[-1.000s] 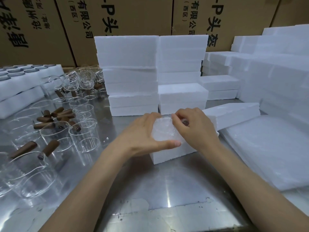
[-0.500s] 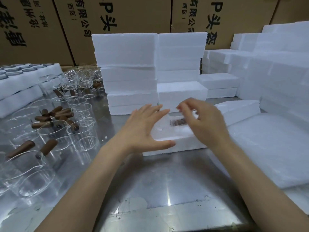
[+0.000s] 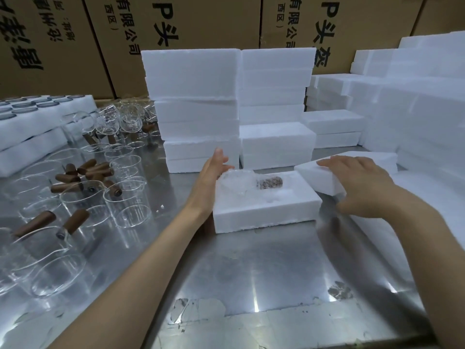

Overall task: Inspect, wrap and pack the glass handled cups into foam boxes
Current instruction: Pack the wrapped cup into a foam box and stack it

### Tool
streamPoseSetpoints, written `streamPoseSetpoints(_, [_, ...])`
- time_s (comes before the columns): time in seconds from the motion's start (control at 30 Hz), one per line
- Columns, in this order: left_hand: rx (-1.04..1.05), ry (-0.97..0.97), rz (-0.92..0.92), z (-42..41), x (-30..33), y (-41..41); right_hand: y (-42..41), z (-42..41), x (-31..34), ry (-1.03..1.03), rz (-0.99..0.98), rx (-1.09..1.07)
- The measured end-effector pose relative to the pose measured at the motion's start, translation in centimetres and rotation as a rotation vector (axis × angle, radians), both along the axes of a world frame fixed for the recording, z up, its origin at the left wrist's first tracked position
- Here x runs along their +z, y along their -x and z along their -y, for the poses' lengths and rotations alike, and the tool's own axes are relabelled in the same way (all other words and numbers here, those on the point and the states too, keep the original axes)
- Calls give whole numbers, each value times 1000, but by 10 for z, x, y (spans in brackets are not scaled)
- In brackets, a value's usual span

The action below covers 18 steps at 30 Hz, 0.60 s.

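An open white foam box (image 3: 264, 212) lies on the steel table at the middle. In its recess sits a wrapped glass cup (image 3: 235, 181) with its brown handle (image 3: 269, 182) showing through the wrap. My left hand (image 3: 212, 172) rests flat against the box's left end, fingers straight. My right hand (image 3: 357, 180) lies on top of a foam lid (image 3: 319, 177) just right of the box, fingers spread over its upper face and thumb below its front edge. Several unwrapped glass cups with brown handles (image 3: 75, 195) stand at the left.
Stacks of closed foam boxes (image 3: 198, 109) stand behind the open box, with more foam stacks (image 3: 415, 102) at the right. A pile of white wrap sheets (image 3: 427, 197) lies at the right. Foam trays (image 3: 30, 127) sit at the far left. Cardboard cartons (image 3: 176, 26) line the back.
Both hands have left the wrapped cup in the box. My left hand has dropped to the box's left end; my right hand has swung right onto the foam lid.
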<state>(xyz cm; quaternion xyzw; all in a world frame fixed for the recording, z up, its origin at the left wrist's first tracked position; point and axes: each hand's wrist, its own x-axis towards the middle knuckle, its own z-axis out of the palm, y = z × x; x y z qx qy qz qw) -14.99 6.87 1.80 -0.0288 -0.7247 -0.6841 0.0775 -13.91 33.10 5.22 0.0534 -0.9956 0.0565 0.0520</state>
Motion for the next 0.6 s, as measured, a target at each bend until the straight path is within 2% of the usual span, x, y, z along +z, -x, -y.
streamPoseSetpoints(0.17, [-43,-138,31,1,1,4,8,1,3,75,-227,-69])
streamPoseSetpoints(0.23, [-26,-159,36,2,2,5,5,4,11,137,-374,-85])
streamPoseSetpoints(0.37, [13,-214,45,4,4,5,-18,34,28,243,-654,22])
streamPoseSetpoints(0.5, [-27,-231,42,2,7,1,-48,87,29,169,-685,258])
streamPoseSetpoints(0.6, [-169,-219,-10,3,7,-1,-60,119,14,69,-631,317])
